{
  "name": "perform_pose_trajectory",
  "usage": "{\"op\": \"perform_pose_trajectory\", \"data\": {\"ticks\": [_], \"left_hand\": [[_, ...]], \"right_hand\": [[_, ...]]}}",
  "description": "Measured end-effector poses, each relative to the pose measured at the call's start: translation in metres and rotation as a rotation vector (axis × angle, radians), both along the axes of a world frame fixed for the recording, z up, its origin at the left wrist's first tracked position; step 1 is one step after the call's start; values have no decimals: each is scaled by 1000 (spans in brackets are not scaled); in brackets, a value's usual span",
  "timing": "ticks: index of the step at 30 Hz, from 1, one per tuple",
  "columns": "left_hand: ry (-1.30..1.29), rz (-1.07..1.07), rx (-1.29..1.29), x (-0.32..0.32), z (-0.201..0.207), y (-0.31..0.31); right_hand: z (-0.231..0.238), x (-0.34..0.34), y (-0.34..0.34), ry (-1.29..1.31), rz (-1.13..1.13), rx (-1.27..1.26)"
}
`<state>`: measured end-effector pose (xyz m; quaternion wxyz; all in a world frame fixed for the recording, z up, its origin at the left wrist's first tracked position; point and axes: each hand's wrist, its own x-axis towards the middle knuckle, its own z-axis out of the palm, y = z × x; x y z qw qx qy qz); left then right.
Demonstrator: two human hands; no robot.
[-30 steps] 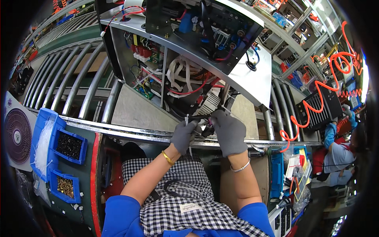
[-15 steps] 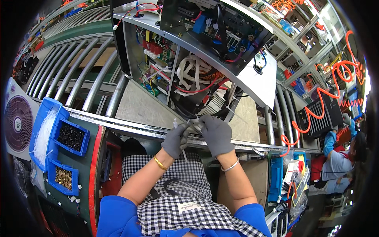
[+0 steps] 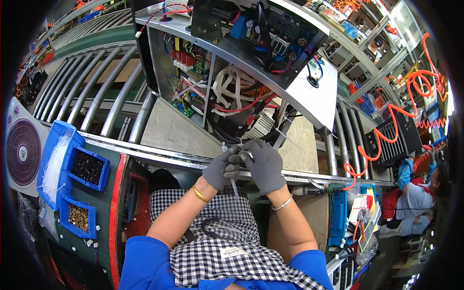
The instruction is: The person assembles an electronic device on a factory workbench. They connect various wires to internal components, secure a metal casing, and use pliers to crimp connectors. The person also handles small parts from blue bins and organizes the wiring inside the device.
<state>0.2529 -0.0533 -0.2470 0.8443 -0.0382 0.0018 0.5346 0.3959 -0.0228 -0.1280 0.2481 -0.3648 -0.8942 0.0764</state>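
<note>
Both my hands wear grey gloves and meet in front of the open machine cabinet (image 3: 159, 72). My left hand (image 3: 219, 169) is closed on a white cable tie (image 3: 235, 187); its tail hangs below the fingers and another pale end pokes out above. Just beside it, my right hand (image 3: 264, 166) has its fingers pinched together against the left fingertips. What lies between those right fingers is hidden. Behind the hands the cabinet shows a bundle of white-sleeved wires (image 3: 231, 87), red and black cables and a finned metal heatsink (image 3: 262, 125).
To the left stand blue bins holding white cable ties (image 3: 54, 166), black screws (image 3: 87, 166) and brass-coloured parts (image 3: 78, 217). A fan (image 3: 22, 152) is beyond them. Metal rollers (image 3: 113, 92) flank the cabinet. On the right hang an orange coiled hose (image 3: 379, 140) and a co-worker (image 3: 415, 200) stands.
My left hand has moved slightly up and right, closer to the right hand. The cable tie's tail has shifted right with it. The view has tilted a little.
</note>
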Motion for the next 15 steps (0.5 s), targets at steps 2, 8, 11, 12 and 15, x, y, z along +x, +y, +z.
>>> {"op": "perform_pose_trajectory", "data": {"ticks": [2, 8, 11, 12, 15], "left_hand": [[-28, -29, 30, 0, 1, -2], [-32, -2, -65, 0, 3, -5], [-44, -15, -12, -3, 5, -7], [113, 12, -29, -3, 7, -9], [525, 92, -30, -2, 28, -21]], "right_hand": [[-5, -2, 3, -16, -1, 33], [-9, -4, 8, -103, 19, 18], [-4, -3, 6, -142, 64, 29], [-3, -2, 7, -135, 76, 38], [-7, -2, 10, -109, 78, 55]]}}
